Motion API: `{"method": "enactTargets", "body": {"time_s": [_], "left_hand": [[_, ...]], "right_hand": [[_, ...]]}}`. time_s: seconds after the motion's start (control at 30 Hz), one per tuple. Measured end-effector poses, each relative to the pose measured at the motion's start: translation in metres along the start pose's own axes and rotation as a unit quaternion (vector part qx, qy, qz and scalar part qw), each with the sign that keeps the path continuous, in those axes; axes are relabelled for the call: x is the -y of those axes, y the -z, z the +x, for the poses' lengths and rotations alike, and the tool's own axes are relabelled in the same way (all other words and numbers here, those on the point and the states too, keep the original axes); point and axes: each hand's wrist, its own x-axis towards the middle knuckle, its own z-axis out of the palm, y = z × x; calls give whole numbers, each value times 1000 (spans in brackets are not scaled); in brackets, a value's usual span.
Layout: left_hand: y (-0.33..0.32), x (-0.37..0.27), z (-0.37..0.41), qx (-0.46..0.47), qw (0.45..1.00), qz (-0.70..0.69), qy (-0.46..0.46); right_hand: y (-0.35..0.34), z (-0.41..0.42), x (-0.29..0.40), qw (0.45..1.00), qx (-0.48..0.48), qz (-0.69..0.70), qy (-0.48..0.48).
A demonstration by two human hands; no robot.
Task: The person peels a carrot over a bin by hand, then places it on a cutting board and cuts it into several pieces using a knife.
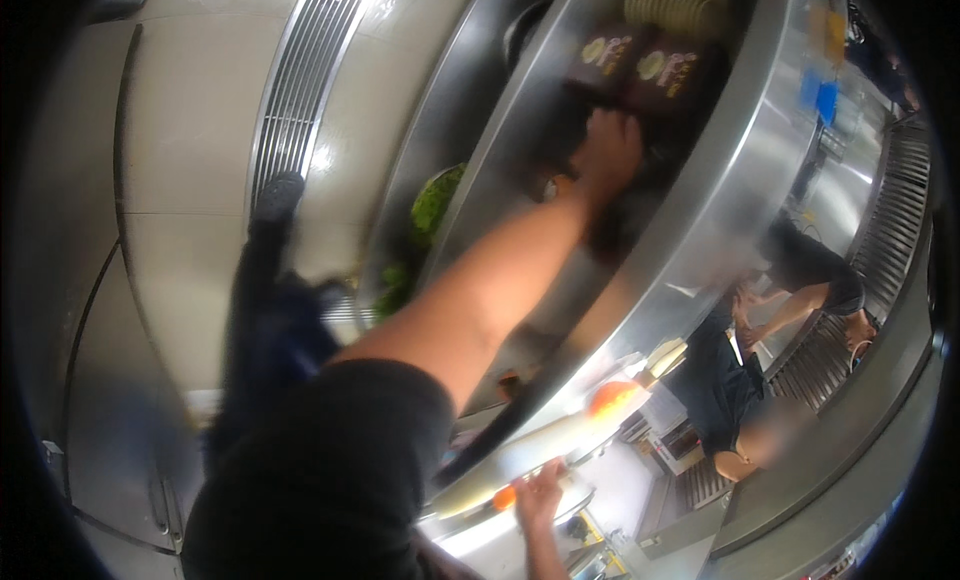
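Observation:
My left arm reaches from the lower left, in a short black sleeve, into a metal shelf [510,137] under a counter. There my left hand [611,148] is at the near edge of two dark brown printed packages [664,66]; blur hides whether its fingers grip anything. A stack of pale cups or bowls [667,8] sits beyond the packages. Lower in the view, my right hand [538,496] is at the brightly lit counter, fingers partly curled. Beside it is a small round orange thing [504,497]; I cannot tell whether the hand holds something.
Green leafy vegetables [437,205] lie on a lower shelf level. A metal floor drain grate [304,77] crosses the tiled floor, with a dark shoe [279,193] at it. Across the steel counter [750,122], a person in dark clothes [712,377] stands near more bare arms.

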Motion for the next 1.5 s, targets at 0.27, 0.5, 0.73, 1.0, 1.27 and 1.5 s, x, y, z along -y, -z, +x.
{"method": "enactTargets", "body": {"time_s": [0.27, 0.5, 0.73, 1.0, 1.27, 1.5], "left_hand": [[-43, 64, -15, 259, 962, -87, 32], [23, 84, -32, 286, 958, 1, 18], [177, 53, -24, 229, 967, -101, 54], [357, -130, -381, 202, 853, 205, -435], [305, -129, -543, 635, 566, 348, -396], [255, -150, -524, 705, 221, 411, -534]], "right_hand": [[-2, 9, 8, 989, -63, -120, 59], [-18, 5, -47, 986, -112, -44, 113], [-21, 16, -22, 962, -196, -70, 174], [-32, 14, -212, 782, -400, 439, 190], [-90, -8, -325, 900, -250, 286, 214], [-86, -55, -330, 933, -62, 294, 197]]}}
